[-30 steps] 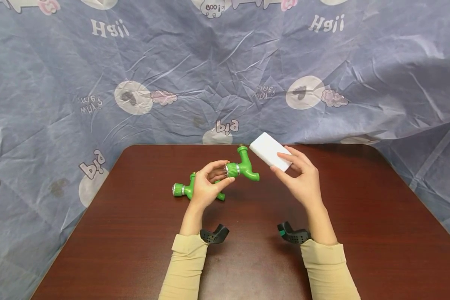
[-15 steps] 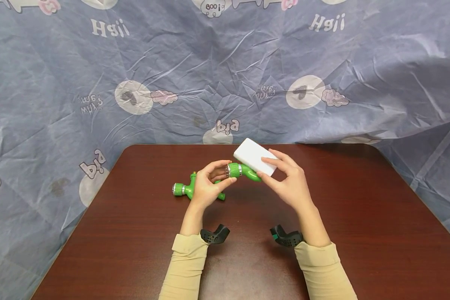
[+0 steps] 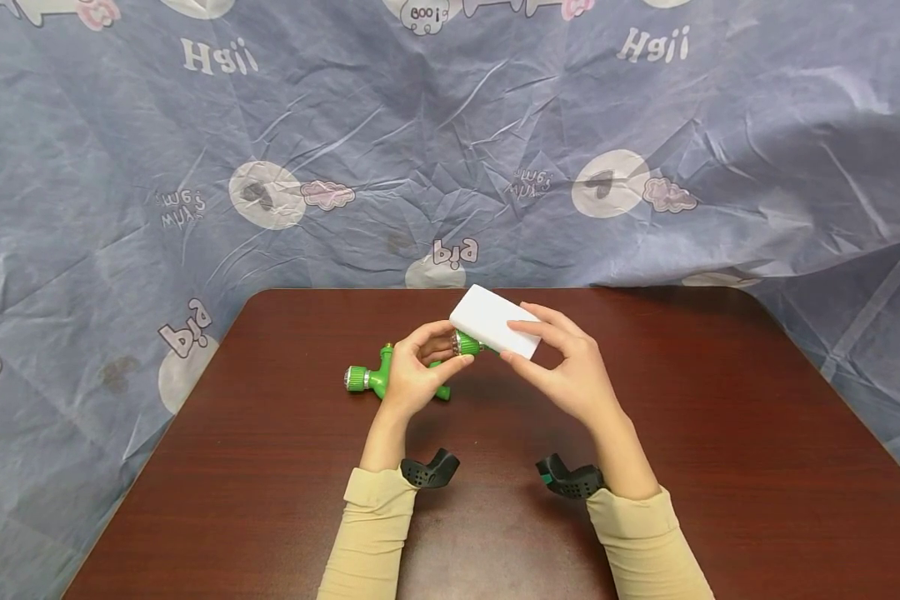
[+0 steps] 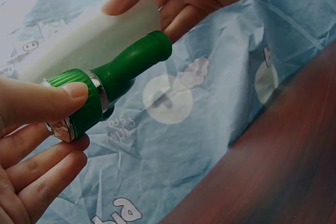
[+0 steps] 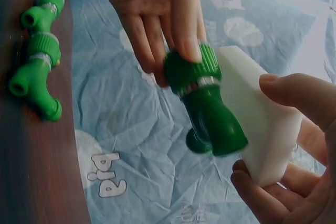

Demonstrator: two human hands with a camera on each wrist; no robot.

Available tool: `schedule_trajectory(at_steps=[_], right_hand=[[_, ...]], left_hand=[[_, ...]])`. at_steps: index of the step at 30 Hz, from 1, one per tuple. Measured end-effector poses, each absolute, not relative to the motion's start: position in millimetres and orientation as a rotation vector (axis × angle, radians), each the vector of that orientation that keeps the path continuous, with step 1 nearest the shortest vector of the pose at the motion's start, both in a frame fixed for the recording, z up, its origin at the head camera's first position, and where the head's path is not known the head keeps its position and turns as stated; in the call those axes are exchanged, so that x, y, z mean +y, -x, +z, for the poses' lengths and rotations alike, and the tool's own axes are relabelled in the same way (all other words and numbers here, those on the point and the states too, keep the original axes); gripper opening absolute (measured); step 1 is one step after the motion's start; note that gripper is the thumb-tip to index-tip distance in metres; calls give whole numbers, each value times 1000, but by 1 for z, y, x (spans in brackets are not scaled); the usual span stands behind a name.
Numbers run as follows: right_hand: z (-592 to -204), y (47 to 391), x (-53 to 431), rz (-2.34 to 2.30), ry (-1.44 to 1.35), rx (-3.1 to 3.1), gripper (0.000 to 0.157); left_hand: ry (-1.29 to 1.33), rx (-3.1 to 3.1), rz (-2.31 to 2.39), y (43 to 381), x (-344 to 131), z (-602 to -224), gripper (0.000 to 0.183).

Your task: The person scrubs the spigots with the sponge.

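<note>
My left hand (image 3: 411, 377) pinches a green plastic faucet (image 4: 118, 72) by its ribbed knob, thumb on one side and fingers on the other. My right hand (image 3: 581, 371) grips a white block-shaped sponge (image 3: 491, 321) near one end, between thumb and fingers. In the head view the sponge lies across the faucet, hiding all but the knob and a sliver of the body. The right wrist view shows the sponge's broad face (image 5: 257, 114) right alongside the faucet's body (image 5: 212, 121). Both things are held up above the table.
Two more green faucets lie on the tabletop to the left, the nearer one (image 5: 34, 80) beside the other (image 5: 44, 14); my left hand partly hides them in the head view. A dark red-brown wooden table (image 3: 270, 500) stands before a blue printed cloth (image 3: 450, 150).
My right hand has brought the sponge leftward and slightly down, from apart from the faucet to across it, covering its spout and inlet. The left hand has stayed nearly still.
</note>
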State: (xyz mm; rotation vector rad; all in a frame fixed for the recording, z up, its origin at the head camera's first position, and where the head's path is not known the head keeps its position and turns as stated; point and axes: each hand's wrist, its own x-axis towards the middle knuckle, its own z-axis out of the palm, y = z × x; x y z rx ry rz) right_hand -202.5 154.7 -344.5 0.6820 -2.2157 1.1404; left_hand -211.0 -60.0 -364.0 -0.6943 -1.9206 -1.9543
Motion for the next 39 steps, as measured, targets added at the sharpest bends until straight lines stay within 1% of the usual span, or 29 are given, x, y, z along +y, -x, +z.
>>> schedule_trajectory(at_steps=[4,11,14,22,34,39], right_hand=[[-346,203,153,1136,-661,-2224,35],[-352,212,173,1192,-353,-2179,34],[-351,213,181,1239,-287,-2154,33],[-343,209,180,1310,-363,-2124,33],[-345,208,174,1215,-458,-2208,33],[-347,208,172,1193,-484,-2250,33]], left_hand=[[709,-1913,-1944,208,-60,-359,41],[731,-1907,-1926,207,-59,-359,42],[744,-1894,-1924,207,-59,-359,42],[781,-1873,-1928,208,-60,-358,41],[825,-1932,-1855,210,-60,-363,39],[817,-1926,-1843,210,-60,-362,41]])
